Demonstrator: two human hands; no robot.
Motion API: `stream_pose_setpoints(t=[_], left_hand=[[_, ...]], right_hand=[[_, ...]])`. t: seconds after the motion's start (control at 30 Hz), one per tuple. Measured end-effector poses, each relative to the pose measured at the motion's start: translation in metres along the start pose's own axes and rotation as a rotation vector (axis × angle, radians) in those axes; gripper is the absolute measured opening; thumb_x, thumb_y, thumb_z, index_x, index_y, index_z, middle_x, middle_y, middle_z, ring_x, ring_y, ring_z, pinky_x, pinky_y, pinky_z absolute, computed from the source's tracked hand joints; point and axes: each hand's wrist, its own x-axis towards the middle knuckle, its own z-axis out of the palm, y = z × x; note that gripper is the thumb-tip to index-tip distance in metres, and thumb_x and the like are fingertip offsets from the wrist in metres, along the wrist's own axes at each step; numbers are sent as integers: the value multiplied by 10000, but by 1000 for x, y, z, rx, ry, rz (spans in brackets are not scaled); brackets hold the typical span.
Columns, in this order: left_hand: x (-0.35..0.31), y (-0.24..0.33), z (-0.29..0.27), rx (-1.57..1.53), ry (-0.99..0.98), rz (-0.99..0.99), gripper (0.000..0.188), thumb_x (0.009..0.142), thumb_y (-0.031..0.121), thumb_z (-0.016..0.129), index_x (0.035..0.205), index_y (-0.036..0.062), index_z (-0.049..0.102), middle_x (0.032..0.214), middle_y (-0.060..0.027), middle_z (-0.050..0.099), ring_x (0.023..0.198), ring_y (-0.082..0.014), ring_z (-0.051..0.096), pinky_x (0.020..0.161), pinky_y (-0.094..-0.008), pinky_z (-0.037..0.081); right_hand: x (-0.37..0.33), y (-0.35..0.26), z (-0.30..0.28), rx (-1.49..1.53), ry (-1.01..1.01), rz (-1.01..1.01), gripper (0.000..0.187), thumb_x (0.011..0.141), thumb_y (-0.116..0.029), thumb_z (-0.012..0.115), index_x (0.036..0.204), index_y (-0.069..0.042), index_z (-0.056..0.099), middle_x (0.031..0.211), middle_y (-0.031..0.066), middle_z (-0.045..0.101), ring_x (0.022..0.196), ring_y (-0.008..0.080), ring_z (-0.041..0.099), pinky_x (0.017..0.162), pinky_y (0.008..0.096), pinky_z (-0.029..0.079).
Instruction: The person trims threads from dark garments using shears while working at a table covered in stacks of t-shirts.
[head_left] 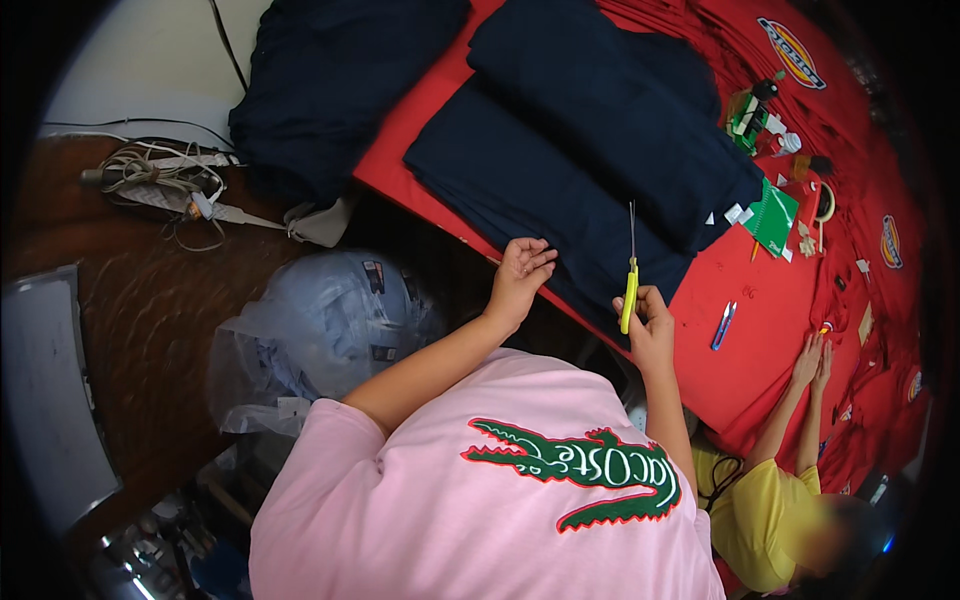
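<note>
Where your right hand (653, 328) works: fingers grip yellow-handled metal scissors (632, 272).
Left hand (518, 282): your fingers curl beside folded navy-blue cloth (590, 120); grip unclear.
Cloth: on the red table (770, 335).
Progress: folding appears done; remaining snipping cannot be judged.

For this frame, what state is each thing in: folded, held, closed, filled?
Central dark navy cloth: folded
Left hand: fingers partly curled, at the cloth's edge
Yellow-handled slim metal scissors: held, blades pointing away
Right hand: closed on the scissors
Small blue metal snips: lying loose
Green rectangular notebook: closed
Clear plastic bag: filled
</note>
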Motion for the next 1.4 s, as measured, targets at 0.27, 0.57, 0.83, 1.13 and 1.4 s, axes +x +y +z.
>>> stream_pose_setpoints(t=[0.27,0.57,0.83,1.13,1.4], left_hand=[[44,16,-3,46,203,83,477,979,-39,703,1425,18,545,1283,-94,606,1158,-162,607,1067,-298,509],[52,42,3,165,90,254,504,935,-142,715,1388,26,572,1147,-56,600,1007,-80,635,878,-212,556],[44,62,5,146,56,251,609,919,-184,672,1491,0,572,1319,-31,533,1090,-108,647,947,-247,591],[44,73,4,245,8,296,765,908,-216,676,1607,-10,446,1392,-53,524,1094,-112,658,953,-246,615],[52,62,-9,253,86,263,664,913,-174,727,1531,14,572,1351,-36,529,1024,-83,623,909,-216,593]], right_hand=[[35,-50,29,-373,7,-154,301,890,-223,839,1078,-29,706,867,124,719,873,318,621,798,448,516],[54,-68,6,-555,-190,-194,328,846,-210,847,1083,-20,723,799,113,673,855,283,597,852,414,489],[65,-75,17,-612,-299,-327,407,805,-355,866,1016,-41,715,724,77,657,746,268,625,823,390,440],[71,-72,31,-541,-301,-325,359,814,-309,851,1002,-39,708,731,80,665,743,281,606,836,390,449],[73,-60,31,-476,-379,-137,229,828,-188,817,963,-49,695,721,63,623,751,265,516,832,381,445]])
